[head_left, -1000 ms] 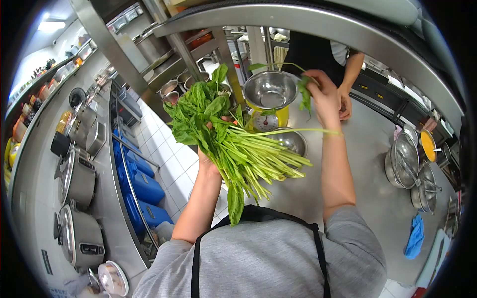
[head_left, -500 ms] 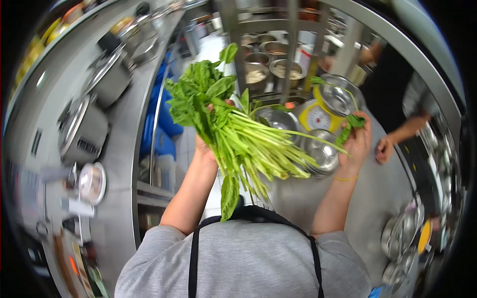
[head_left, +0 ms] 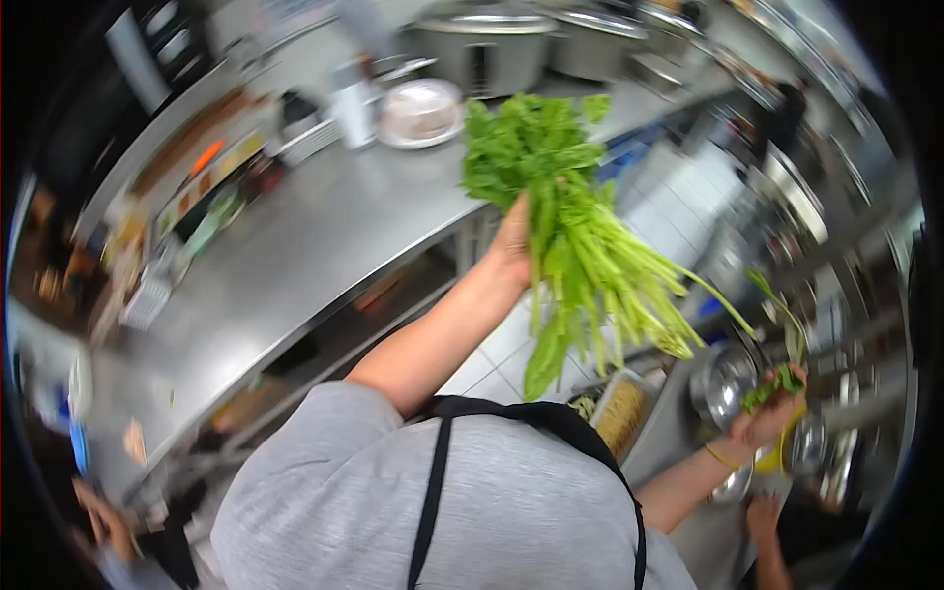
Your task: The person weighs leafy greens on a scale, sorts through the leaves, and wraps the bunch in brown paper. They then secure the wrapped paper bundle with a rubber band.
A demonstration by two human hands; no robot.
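A big bunch of leafy greens point(head_left: 585, 231) is held up in front of me, its leaves toward the counter and its pale stems fanning down to the right. My left hand point(head_left: 515, 241) is wrapped round the bunch from the left; most of its fingers are hidden behind the leaves. Out to the lower right, my right hand point(head_left: 769, 418) is closed on a loose leafy sprig point(head_left: 774, 387) whose thin stem sticks up. Below and beside that hand stands a steel bowl point(head_left: 723, 383). Motion blurs both hands slightly.
A steel counter point(head_left: 324, 236) runs across the left, bearing large cookers point(head_left: 482, 54), a covered white plate point(head_left: 421, 113) and trays of utensils. A container of yellowish food point(head_left: 621, 413) stands low near my right side. Another person's hand point(head_left: 762, 516) is at lower right, and other hands point(head_left: 103, 511) at lower left.
My view has swung left, bringing the counter in front of me. The bunch has stayed in my left hand and the sprig in my right, which now sits lower and farther right in view.
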